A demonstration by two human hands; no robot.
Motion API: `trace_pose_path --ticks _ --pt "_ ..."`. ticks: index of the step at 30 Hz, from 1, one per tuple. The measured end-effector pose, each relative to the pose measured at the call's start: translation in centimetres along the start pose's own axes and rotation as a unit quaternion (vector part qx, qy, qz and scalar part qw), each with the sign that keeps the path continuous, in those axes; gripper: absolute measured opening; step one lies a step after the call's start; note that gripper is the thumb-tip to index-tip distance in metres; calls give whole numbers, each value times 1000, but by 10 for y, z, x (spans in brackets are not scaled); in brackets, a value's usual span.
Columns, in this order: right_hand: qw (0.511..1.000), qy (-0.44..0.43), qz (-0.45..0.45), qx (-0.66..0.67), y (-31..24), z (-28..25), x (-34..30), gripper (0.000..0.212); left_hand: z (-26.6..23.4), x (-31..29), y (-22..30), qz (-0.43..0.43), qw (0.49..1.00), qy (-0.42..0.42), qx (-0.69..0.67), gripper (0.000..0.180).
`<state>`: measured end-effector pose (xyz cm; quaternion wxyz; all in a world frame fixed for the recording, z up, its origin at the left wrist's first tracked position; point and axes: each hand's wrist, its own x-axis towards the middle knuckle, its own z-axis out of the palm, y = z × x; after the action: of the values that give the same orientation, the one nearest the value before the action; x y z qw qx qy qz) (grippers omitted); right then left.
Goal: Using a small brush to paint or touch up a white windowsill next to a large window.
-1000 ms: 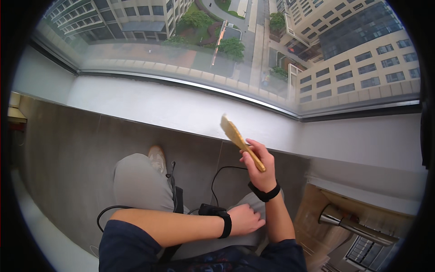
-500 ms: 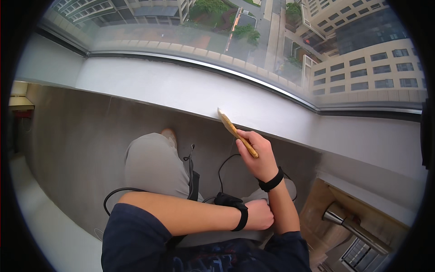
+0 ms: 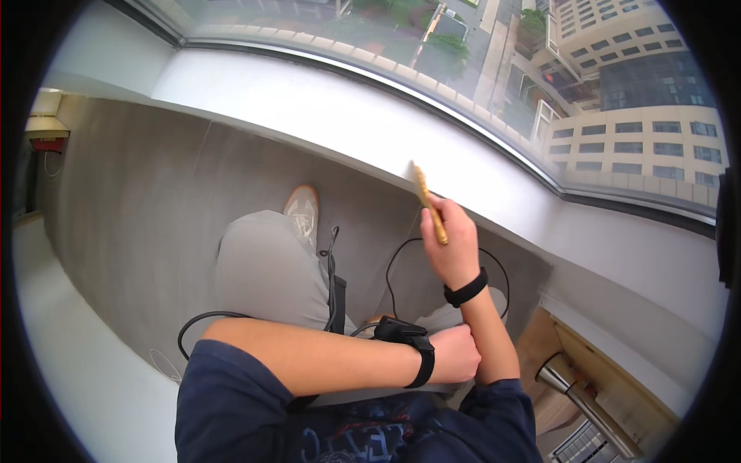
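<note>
Fingers of the right hand (image 3: 453,241) wrap a wooden-handled brush (image 3: 421,185), its head over the white windowsill (image 3: 309,108); the left hand (image 3: 455,355) curls beside the right forearm (image 3: 495,343), contents hidden. How much brushing is done or left cannot be told.

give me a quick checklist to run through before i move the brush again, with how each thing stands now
1. Handle gripped: ok, the right hand is closed around the wooden-handled brush.
2. Brush tip touching the white ledge: cannot tell, it shows over the ledge but any gap is unclear.
3. Left hand free: cannot tell, its fingers are hidden by the right forearm.
4. Straps in place: ok, a black strap circles the left wrist and another the right.
5. Black cable clear of the right arm: cannot tell, it loops behind the arm in this view.
</note>
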<state>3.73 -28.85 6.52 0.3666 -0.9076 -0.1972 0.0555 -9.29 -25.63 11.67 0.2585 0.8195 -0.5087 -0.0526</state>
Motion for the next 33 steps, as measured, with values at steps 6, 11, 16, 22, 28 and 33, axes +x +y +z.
trace_pose_path --ticks 6,11,16,22,28,33 --pt "994 -54 -47 80 -26 10 12 16 -21 -13 9 -72 997 -29 2 16" --pt "998 28 -56 3 6 -4 53 17 -19 -24 15 -133 991 -1 -5 16" --pt "988 -128 -28 87 0 21 44 22 -10 -35 2 -193 980 38 28 12" --pt "967 18 75 244 -13 33 67 24 -15 -33 -9 -194 980 24 25 11" --pt "928 -78 116 345 -13 41 80 26 -13 -27 -7 -205 978 22 40 16" --pt "892 -173 144 392 -1 51 103 28 12 -22 -2 -184 977 -106 -11 23"
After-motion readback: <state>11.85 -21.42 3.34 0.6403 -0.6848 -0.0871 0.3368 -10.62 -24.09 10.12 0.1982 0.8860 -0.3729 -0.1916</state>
